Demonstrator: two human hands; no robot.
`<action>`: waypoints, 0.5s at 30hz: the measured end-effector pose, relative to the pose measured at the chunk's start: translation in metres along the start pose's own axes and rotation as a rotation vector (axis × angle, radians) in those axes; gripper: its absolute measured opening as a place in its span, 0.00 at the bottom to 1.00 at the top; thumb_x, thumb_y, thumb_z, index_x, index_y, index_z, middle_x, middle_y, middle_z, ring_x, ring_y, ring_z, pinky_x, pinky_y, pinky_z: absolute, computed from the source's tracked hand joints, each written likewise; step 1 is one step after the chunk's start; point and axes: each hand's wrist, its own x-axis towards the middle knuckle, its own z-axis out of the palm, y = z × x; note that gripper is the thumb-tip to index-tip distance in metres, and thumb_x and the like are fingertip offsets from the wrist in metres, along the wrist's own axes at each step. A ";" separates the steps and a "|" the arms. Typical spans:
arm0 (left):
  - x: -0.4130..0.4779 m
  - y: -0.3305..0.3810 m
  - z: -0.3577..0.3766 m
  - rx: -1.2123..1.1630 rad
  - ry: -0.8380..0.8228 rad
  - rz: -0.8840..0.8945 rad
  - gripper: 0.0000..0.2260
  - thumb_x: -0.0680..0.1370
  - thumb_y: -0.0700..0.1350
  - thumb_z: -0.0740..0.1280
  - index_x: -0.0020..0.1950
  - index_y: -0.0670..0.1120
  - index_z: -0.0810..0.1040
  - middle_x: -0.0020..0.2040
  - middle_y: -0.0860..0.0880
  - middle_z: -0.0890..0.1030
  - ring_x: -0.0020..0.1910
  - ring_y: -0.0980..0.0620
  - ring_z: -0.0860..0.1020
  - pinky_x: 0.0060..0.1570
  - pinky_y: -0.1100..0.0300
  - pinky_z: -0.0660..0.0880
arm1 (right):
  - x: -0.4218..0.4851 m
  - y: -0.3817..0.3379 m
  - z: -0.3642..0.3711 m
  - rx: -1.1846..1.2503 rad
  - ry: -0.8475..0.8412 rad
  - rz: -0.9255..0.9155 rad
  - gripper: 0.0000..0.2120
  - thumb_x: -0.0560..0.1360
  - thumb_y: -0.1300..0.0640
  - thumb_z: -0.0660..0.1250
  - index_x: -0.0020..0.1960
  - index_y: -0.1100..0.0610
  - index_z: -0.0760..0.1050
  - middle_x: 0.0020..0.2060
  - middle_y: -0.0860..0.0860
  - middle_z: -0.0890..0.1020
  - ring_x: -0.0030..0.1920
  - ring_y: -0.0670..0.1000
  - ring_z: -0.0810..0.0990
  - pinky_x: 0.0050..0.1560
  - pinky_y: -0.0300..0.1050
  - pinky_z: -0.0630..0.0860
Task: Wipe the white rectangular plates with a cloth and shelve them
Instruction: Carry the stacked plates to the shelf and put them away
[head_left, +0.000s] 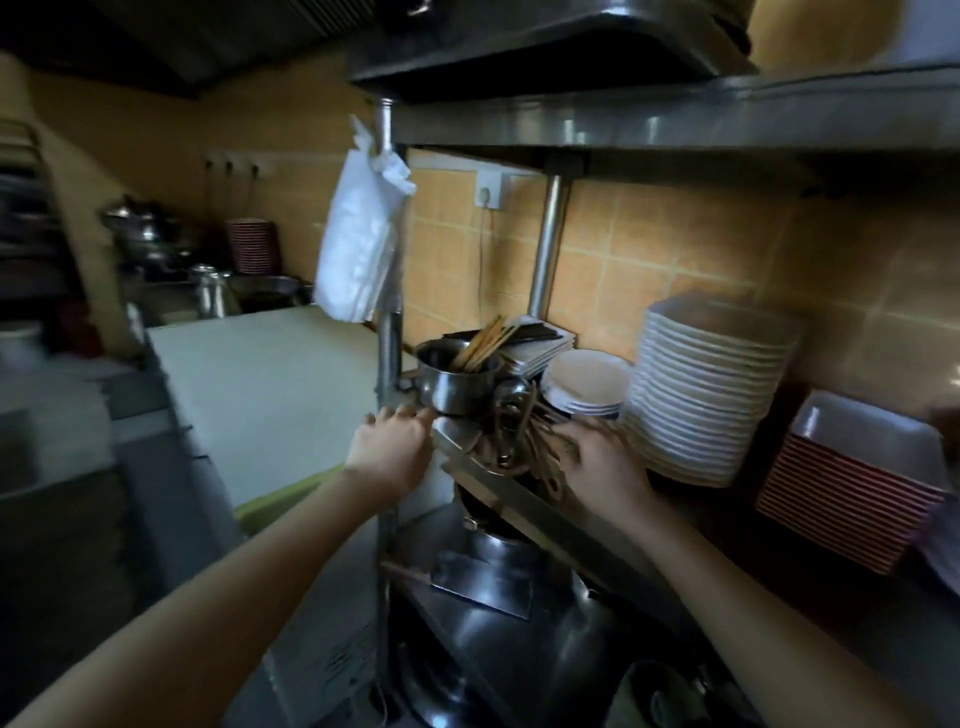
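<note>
A small stack of white rectangular plates (540, 349) lies at the back of the steel shelf (524, 499), behind a metal pot (454, 384) holding chopsticks. To the right stands a tall stack of white plates (711, 395), with a low stack of round plates (587, 387) in front of the rectangular ones. My left hand (389, 449) rests at the shelf's left end, fingers curled against the pot's base. My right hand (602, 462) lies over a bundle of dark utensils (514, 436), fingertips near the round plates. Blur hides its grip. No cloth is in either hand.
A white bag (358, 234) hangs from the shelf post (387, 332). Red-striped trays (852, 493) are stacked at the far right. A pale counter (260, 384) stretches left, with pots and bowls behind. An upper shelf (675, 119) runs overhead. Steel equipment (498, 613) sits below.
</note>
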 end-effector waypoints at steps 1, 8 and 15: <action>-0.005 -0.013 -0.001 0.009 -0.006 -0.050 0.17 0.80 0.49 0.57 0.69 0.49 0.68 0.63 0.44 0.74 0.63 0.41 0.73 0.60 0.49 0.69 | 0.006 -0.010 0.008 0.007 -0.016 -0.023 0.14 0.73 0.58 0.62 0.58 0.52 0.78 0.58 0.51 0.78 0.60 0.54 0.73 0.62 0.50 0.67; -0.066 -0.086 -0.002 0.199 -0.065 -0.368 0.18 0.80 0.44 0.56 0.70 0.49 0.66 0.63 0.46 0.74 0.61 0.43 0.73 0.57 0.50 0.67 | 0.034 -0.086 0.074 0.102 -0.163 -0.300 0.16 0.74 0.57 0.62 0.62 0.52 0.76 0.63 0.51 0.74 0.64 0.54 0.69 0.65 0.47 0.63; -0.147 -0.141 -0.016 0.300 -0.107 -0.642 0.15 0.80 0.46 0.57 0.67 0.48 0.68 0.62 0.46 0.74 0.62 0.43 0.73 0.57 0.50 0.66 | 0.044 -0.171 0.129 0.213 -0.331 -0.458 0.16 0.76 0.57 0.61 0.64 0.53 0.73 0.63 0.50 0.74 0.66 0.52 0.67 0.66 0.48 0.62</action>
